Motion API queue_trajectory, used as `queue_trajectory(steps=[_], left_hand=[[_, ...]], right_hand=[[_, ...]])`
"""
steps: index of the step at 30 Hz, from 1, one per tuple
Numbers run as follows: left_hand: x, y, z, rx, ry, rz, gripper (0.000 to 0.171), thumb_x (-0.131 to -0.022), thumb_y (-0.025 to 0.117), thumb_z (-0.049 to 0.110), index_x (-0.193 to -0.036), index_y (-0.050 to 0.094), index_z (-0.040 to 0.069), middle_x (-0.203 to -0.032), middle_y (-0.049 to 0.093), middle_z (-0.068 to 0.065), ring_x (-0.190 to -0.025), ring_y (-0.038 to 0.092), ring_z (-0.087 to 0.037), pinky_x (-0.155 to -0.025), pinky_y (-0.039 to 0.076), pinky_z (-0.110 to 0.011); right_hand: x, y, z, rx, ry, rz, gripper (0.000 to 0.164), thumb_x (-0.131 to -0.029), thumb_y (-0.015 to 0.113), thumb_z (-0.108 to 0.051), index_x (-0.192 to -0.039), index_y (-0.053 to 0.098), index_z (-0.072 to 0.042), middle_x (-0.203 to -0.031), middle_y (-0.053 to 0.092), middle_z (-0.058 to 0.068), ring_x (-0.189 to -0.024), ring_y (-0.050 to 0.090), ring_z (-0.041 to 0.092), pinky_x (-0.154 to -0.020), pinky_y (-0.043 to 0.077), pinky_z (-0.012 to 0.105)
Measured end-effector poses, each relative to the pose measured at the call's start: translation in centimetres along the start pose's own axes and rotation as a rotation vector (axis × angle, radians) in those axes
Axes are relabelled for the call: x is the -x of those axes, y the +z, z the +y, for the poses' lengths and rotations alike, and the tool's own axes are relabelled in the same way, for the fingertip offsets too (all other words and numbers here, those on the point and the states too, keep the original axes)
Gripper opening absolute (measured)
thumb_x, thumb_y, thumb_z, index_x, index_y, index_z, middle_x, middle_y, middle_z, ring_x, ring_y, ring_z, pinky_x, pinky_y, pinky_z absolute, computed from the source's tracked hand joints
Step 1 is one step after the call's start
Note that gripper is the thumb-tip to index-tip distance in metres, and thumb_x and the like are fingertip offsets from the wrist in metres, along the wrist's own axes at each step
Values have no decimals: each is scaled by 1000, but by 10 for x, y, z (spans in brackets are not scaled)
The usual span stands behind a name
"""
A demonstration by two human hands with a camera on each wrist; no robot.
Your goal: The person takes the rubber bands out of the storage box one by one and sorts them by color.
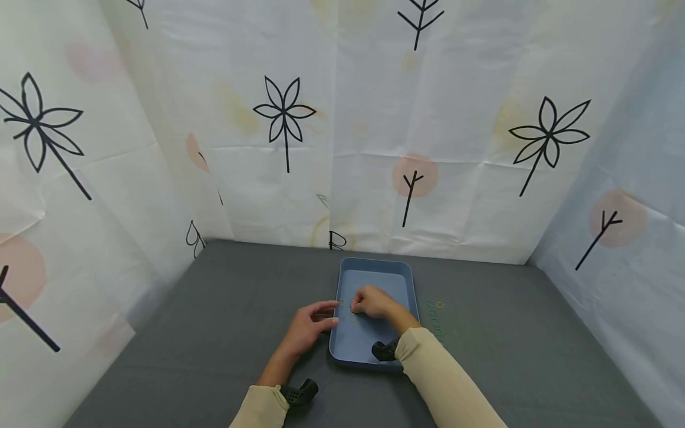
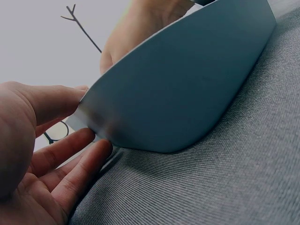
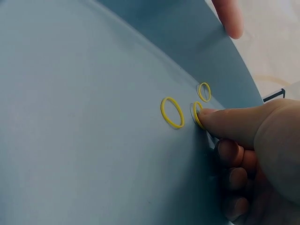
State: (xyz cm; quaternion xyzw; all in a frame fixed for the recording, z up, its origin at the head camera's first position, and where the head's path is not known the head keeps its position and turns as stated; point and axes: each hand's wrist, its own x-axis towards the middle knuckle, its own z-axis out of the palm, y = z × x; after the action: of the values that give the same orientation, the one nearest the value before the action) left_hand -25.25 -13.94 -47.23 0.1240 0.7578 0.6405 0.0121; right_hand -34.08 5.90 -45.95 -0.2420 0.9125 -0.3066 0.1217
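Note:
A blue-grey tray (image 1: 369,351) lies on the table. My left hand (image 1: 309,326) is at its left side; in the left wrist view its fingertips (image 2: 101,147) touch the tray's outer wall, near the rim. My right hand (image 1: 373,302) reaches inside, fingers curled. In the right wrist view its thumb (image 3: 229,123) lies over a small yellow rubber band (image 3: 196,110) on the tray floor, pinching it with a fingertip hidden behind. Two more yellow rubber bands, one nearer the camera (image 3: 172,113) and one by the wall (image 3: 205,92), lie beside it.
Right of the tray, several small green rubber bands (image 1: 431,312) and a yellow one (image 1: 440,305) lie on the dark grey table (image 1: 514,333). A white cloth printed with plants (image 1: 364,119) hangs behind and along the sides.

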Motion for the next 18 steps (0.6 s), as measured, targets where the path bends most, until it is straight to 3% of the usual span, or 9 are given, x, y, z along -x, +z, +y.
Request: queue_trajectory(steps=[6,12,18], left_hand=[[-8,0,-24,-3,0,24,39,-89,70,8,-125,62,-3,-121,61,-25,-102,64,-32,-81,52,-37],[-9,0,-29,7,8,31,39,-88,72,12,-124,64,0,-120,63,-20,-100,64,-28,-81,52,-35],[-1,1,-3,9,8,9,38,-89,69,5,-124,61,-6,-120,61,-26,-100,64,-32,-81,52,-38]], right_hand=[[3,-1,0,-28,-13,6,11,-88,67,-3,-78,69,-2,-71,59,-3,-65,47,9,-62,39,25],[5,-7,2,-66,-32,-8,10,-88,67,-2,-79,69,-2,-73,59,-3,-67,48,9,-64,40,25],[12,-17,2,-112,-64,-16,7,-88,66,-1,-81,68,2,-74,60,-1,-67,48,10,-63,41,26]])
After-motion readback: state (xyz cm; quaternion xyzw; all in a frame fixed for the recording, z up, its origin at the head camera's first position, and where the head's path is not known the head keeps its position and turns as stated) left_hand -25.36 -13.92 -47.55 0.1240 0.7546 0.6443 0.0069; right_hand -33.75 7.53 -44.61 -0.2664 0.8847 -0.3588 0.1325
